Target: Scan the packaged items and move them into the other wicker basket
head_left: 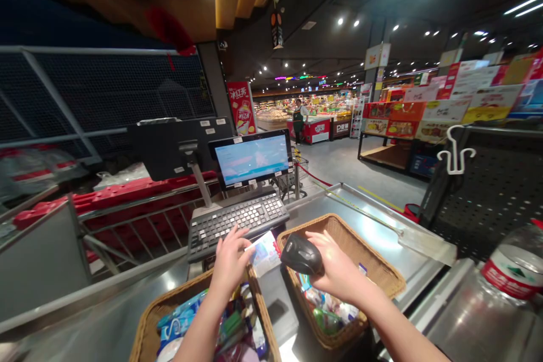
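Observation:
My right hand (328, 260) is wrapped round a black handheld barcode scanner (300, 254), its head turned left. Between finger and thumb, my left hand (232, 254) grips a small white, pink and blue packet (265, 253) in front of the scanner. Under my left forearm stands a wicker basket (146, 317) with several packaged goods, among them a blue packet (182, 317). A second wicker basket (384, 263) lies below my right hand and holds several small bright packets (328, 317). Just beyond my left hand is a black keyboard (237, 220).
A lit monitor (253, 157) stands behind the keyboard, with a dark display back (176, 147) to its left. The metal counter (356, 203) runs under the baskets. At the right are a large clear plastic bottle (509, 277) and white hooks (456, 153). A person (299, 119) stands far off.

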A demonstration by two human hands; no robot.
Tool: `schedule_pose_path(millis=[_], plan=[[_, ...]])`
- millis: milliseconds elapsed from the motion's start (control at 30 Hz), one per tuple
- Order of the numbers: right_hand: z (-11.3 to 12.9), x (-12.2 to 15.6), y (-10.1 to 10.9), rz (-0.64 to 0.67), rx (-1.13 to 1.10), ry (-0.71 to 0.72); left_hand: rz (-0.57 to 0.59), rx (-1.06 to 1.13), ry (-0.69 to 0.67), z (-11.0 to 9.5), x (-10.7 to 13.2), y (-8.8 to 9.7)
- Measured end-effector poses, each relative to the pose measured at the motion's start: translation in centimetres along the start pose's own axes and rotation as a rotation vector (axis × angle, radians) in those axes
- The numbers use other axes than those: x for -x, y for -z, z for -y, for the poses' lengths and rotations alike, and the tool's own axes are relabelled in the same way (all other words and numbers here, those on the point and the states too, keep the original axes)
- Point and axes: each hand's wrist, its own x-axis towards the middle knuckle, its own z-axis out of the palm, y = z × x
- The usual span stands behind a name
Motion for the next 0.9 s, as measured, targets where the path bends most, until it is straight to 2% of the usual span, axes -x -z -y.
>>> schedule_pose_path(millis=[167, 467, 633, 900], plan=[[1.3, 0.2, -0.6, 0.023, 0.009, 0.013, 0.005, -0.003, 0.046, 0.4, 1.3, 1.1], [1.9, 0.3, -1.6, 0.004, -0.007, 0.019, 0.005, -0.005, 0.081, 1.7, 2.9, 2.0], [2.7, 0.2, -2.2, 0.027, -0.021, 0.042, 0.025, 0.007, 0.112, 2.9, 4.3, 2.3], [4.0, -0.3, -4.5, 0.082, -0.008, 0.078, 0.039, -0.016, 0.191, 5.6, 6.6, 3.1]])
